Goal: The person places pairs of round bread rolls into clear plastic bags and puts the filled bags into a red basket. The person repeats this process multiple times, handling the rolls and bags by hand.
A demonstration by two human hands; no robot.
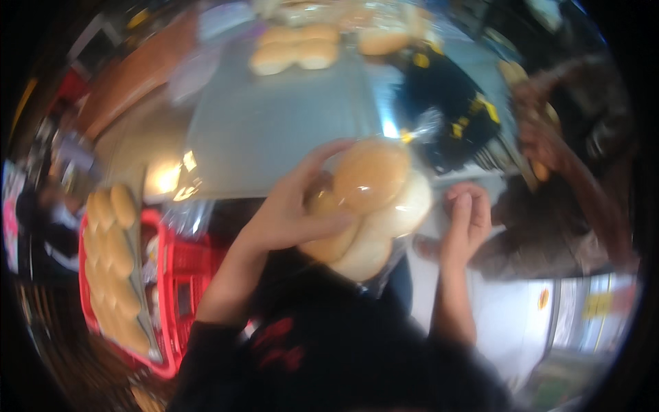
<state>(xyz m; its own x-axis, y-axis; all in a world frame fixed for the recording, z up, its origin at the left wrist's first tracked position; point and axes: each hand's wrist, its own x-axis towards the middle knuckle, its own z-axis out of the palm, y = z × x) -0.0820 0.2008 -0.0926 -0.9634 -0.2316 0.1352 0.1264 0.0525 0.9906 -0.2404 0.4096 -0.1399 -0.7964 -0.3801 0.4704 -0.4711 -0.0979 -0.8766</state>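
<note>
My left hand point(298, 216) grips a clear plastic bag of bread buns point(373, 177) in front of my body. Several round buns with golden tops and pale sides press against the film. A yellow tie point(406, 136) closes the bag, and its gathered neck point(428, 122) points up and to the right. To the right of the bag, apart from it, is my right hand point(469, 213). Its fingers are curled in with the thumb against them, and nothing shows between them. Beyond the bag, a joined cluster of buns point(296, 49) lies at the far end of a grey metal tray point(278, 113).
On my left, a red plastic basket point(172, 304) carries a tray of long buns point(110, 262). More bagged buns point(383, 38) sit at the back. A black item with yellow marks point(445, 98) lies right of the tray. Another person's hands point(538, 118) hold bread at far right.
</note>
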